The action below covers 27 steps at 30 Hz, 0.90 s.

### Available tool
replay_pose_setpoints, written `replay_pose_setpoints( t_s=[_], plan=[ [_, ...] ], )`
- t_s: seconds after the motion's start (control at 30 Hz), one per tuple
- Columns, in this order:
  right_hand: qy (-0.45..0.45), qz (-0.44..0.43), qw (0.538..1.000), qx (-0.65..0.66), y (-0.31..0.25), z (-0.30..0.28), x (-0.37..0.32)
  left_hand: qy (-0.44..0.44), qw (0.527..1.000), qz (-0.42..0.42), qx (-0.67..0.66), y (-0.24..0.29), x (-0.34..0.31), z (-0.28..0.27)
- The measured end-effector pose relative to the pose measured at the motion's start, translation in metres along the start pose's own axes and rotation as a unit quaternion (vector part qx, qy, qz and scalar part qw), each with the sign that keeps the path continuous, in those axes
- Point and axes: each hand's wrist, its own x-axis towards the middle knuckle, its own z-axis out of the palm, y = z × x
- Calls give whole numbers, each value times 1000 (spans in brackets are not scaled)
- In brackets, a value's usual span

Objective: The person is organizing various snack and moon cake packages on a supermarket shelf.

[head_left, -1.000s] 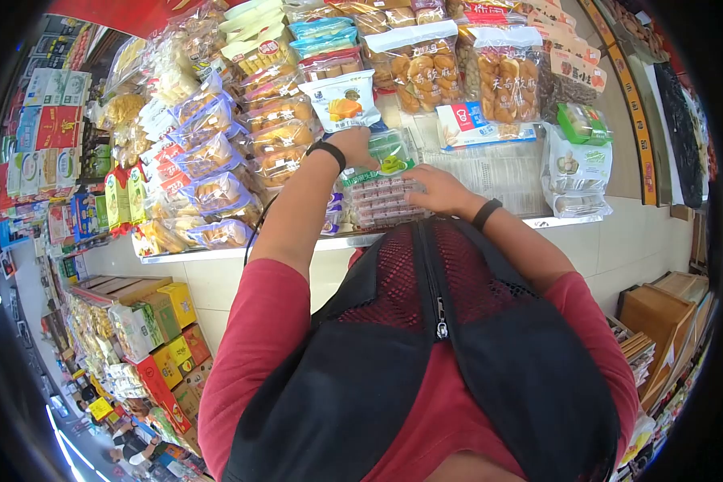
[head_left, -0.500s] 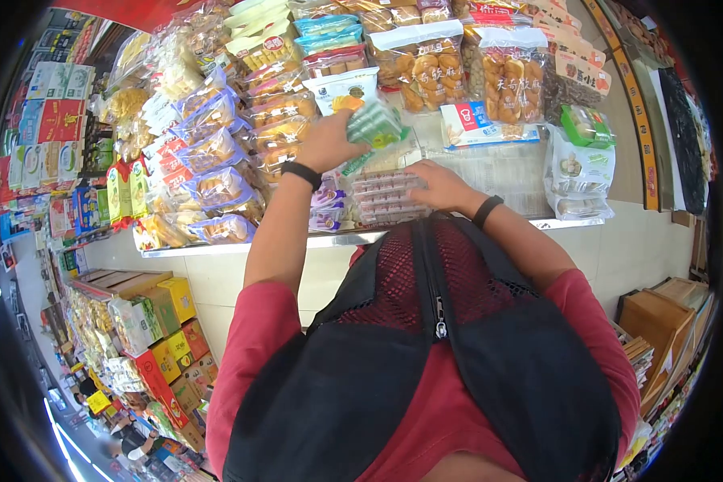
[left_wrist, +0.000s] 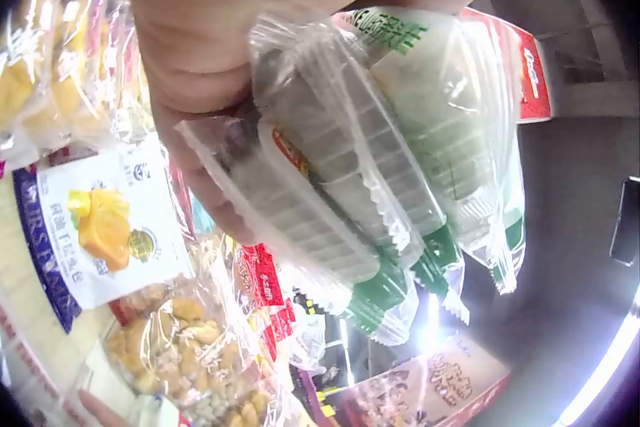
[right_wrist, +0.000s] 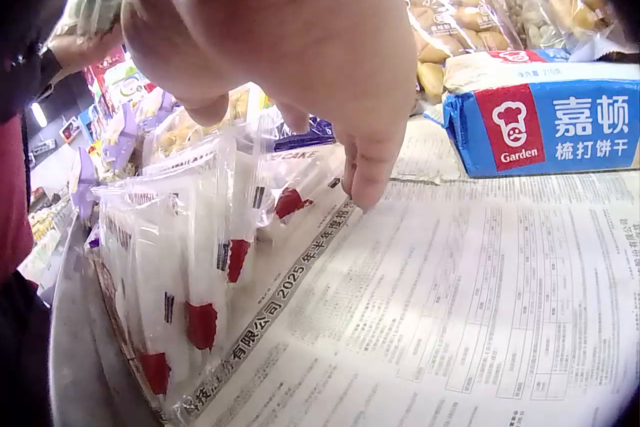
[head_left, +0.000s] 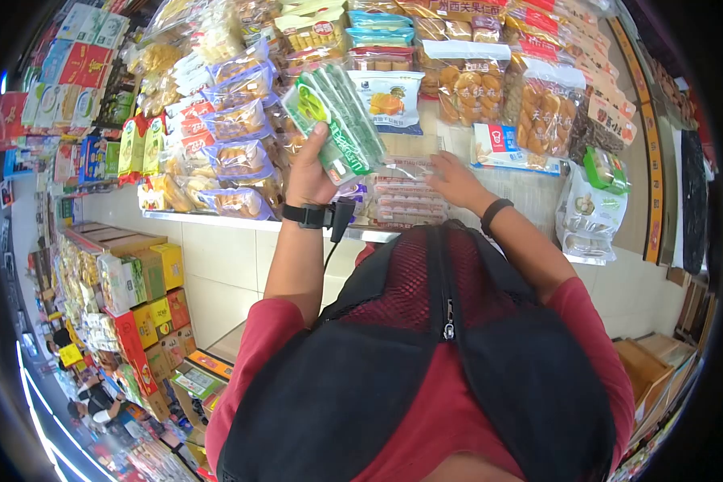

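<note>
My left hand (head_left: 312,173) grips several green-and-clear plastic packs of pastry (head_left: 339,120), raised over the left part of the display. Close up in the left wrist view, the packs (left_wrist: 350,177) fan out below my left hand (left_wrist: 220,37), their crimped ends downward. My right hand (head_left: 458,186) is at the right end of a row of clear packs (head_left: 410,201) near the counter's front edge. In the right wrist view, these packs (right_wrist: 190,277) stand side by side with red marks; my right hand's fingers reach down beside them, fingertips close over the newspaper (right_wrist: 400,287).
A blue-and-white Garden cracker pack (head_left: 516,149) lies behind my right hand. A white snack bag (head_left: 390,98) stands behind the clear packs. Purple-edged pastry bags (head_left: 237,161) fill the left side. White bags (head_left: 590,205) sit at the right; the metal edge (head_left: 369,234) runs along the front.
My left hand has lifted the green packs off the counter behind the clear packs and carried them left, turning them upright. My right hand has stayed by the clear packs.
</note>
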Motion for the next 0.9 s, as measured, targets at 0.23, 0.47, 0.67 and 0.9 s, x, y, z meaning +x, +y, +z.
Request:
replay_pose_setpoints(
  t_s=[0.23,0.47,0.67,0.9],
  plan=[
    [-1,1,1000,-7,-32,-48,-13,-35,997,-53,-49,-14,-7,5],
    [35,34,857,513,-75,-126,-34,-98,982,-88,136,-36,-6,56],
    [112,-6,749,653,-90,-127,-52,-205,942,-128,231,-70,9,94],
    [130,65,755,640,-66,-125,-78,-211,901,-174,337,-92,15,89]
  ],
)
